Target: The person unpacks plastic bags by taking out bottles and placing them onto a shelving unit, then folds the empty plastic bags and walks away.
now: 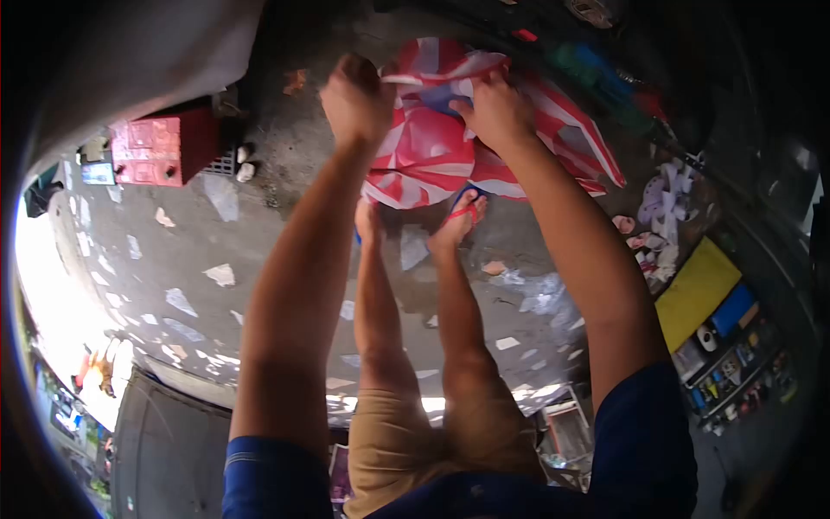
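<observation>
A large red-and-white striped plastic bag [428,164] hangs in front of me, wide and loosely crumpled, with its lower edge near my feet. My left hand [359,102] is closed in a fist at the bag's upper left edge, and the pinched part is hidden inside the fingers. On the other side, my right hand [497,111] grips the upper rim, its thumb pointing inward. Between the two hands the rim is drawn out, and a dark bluish patch shows inside the bag. Its right side spreads out to a pointed corner.
A red box [160,147] stands at the left beside a dark crate [220,163]. At right, sandals [644,242] and crumpled clear plastic [549,294] lie on the paved floor [285,216]. A yellow panel [700,290] and a rack of small items [735,372] are farther right.
</observation>
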{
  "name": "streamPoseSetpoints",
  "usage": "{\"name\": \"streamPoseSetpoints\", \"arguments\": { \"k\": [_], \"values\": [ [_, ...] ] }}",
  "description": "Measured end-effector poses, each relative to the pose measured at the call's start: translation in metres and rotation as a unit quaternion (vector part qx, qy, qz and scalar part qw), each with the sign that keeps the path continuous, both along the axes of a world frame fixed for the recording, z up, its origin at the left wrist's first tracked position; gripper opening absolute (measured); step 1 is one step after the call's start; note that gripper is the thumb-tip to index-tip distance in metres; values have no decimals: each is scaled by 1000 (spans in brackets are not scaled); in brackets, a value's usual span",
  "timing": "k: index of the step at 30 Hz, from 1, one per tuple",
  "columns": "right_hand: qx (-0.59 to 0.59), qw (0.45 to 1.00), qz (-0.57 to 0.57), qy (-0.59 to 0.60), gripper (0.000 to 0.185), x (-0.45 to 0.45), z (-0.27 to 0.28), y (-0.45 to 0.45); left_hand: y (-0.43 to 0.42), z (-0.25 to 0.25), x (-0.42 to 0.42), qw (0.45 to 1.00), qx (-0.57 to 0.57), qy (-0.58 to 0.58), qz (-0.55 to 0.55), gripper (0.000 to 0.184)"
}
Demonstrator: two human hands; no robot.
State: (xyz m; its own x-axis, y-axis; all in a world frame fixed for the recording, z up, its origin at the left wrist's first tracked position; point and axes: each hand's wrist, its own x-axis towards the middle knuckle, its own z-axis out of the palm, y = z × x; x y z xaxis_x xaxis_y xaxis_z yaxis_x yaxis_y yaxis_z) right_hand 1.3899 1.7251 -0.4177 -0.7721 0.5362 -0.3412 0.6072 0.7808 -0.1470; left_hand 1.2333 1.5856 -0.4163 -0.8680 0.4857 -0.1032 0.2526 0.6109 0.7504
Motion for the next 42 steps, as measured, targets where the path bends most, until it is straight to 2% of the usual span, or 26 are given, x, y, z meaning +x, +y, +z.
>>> {"name": "streamPoseSetpoints", "arguments": {
  "k": [1, 2, 3, 4, 5, 7, 8, 9, 11, 12, 13, 14, 15, 17, 18, 21, 22, 25, 28, 31, 32, 35, 36, 39, 42],
  "values": [
    [14, 1000, 15, -6, 48, -2, -1, 4, 3, -15, -23, 1000, 14, 23, -14, 35],
    [24, 999, 21, -10, 47, -7, -3, 9, 16, 3, -38, 999, -27, -20, 4, 28],
    [32, 999, 22, -9, 46, -14, -2, 13, 25, 5, -63, 992, -70, -91, -53, 31],
    [-37, 992, -30, -120, 47, -31, 4, 15, 29, 27, -76, 998, 3, -47, -44, 28],
    [-23, 992, -28, -117, 47, -31, -3, 15, 37, 48, -77, 997, 74, 6, -36, 37],
    [6, 994, -20, -108, 47, -28, -22, 13, 30, 55, -80, 994, 76, 7, -77, 41],
    [4, 994, -28, -108, 47, -30, -21, 12, 21, 63, -79, 992, 41, -71, -97, 40],
    [3, 993, -36, -110, 46, -30, -18, 11, 12, 54, -75, 984, 112, 8, -139, 37],
    [1, 992, -41, -117, 46, -35, -12, 8, -14, 41, -63, 955, 196, 49, -218, 37],
    [2, 992, -39, -123, 47, -39, -9, 8, -26, 29, -57, 956, 163, 93, -226, 30],
    [3, 991, -39, -131, 47, -43, -8, 9, -38, 16, -50, 954, 130, 135, -234, 30],
    [9, 988, -29, -150, 47, -47, -9, 9, -50, 4, -41, 950, 95, 173, -244, 37],
    [17, 992, -6, -127, 45, -46, -13, 11, -60, -4, -29, 961, 30, 106, -253, 39],
    [10, 985, -5, -171, 47, -46, -16, 16, -74, -16, -10, 957, -101, -27, -271, 44],
    [0, 987, 8, -163, 50, -42, -17, 17, -78, -22, -7, 952, -157, -42, -258, 53],
    [41, 998, 32, -42, 54, -37, -3, -8, -86, -52, -19, 962, -56, -213, -159, 58],
    [28, 997, 30, -71, 57, -40, 12, -25, -89, -56, -21, 967, -54, -210, -135, 60],
    [-62, 993, 89, 38, 59, -29, 28, -82, -102, -40, -31, 981, -33, -174, -85, 59],
    [-186, 979, 78, -41, 59, -30, 43, -119, -114, -45, -30, 982, -38, -139, -122, 71],
    [-200, 976, 52, -65, 59, -28, 45, -134, -122, -44, -34, 977, -30, -130, -169, 80],
    [-180, 980, 73, -54, 64, -21, 39, -130, -125, -42, -38, 974, -25, -128, -186, 82],
    [-216, 969, -36, -115, 72, -33, 48, -121, -135, -20, -49, 963, 6, -179, -202, 87],
    [-221, 969, -49, -96, 76, -38, 51, -117, -136, -19, -50, 964, 14, -174, -202, 89],
    [-182, 982, -53, 7, 71, -52, 50, -95, -139, -16, -52, 958, 19, -185, -218, 89],
    [-166, 969, -58, 174, 53, -64, 42, -80, -142, -21, -45, 965, 34, -160, -203, 89]
  ]
}}
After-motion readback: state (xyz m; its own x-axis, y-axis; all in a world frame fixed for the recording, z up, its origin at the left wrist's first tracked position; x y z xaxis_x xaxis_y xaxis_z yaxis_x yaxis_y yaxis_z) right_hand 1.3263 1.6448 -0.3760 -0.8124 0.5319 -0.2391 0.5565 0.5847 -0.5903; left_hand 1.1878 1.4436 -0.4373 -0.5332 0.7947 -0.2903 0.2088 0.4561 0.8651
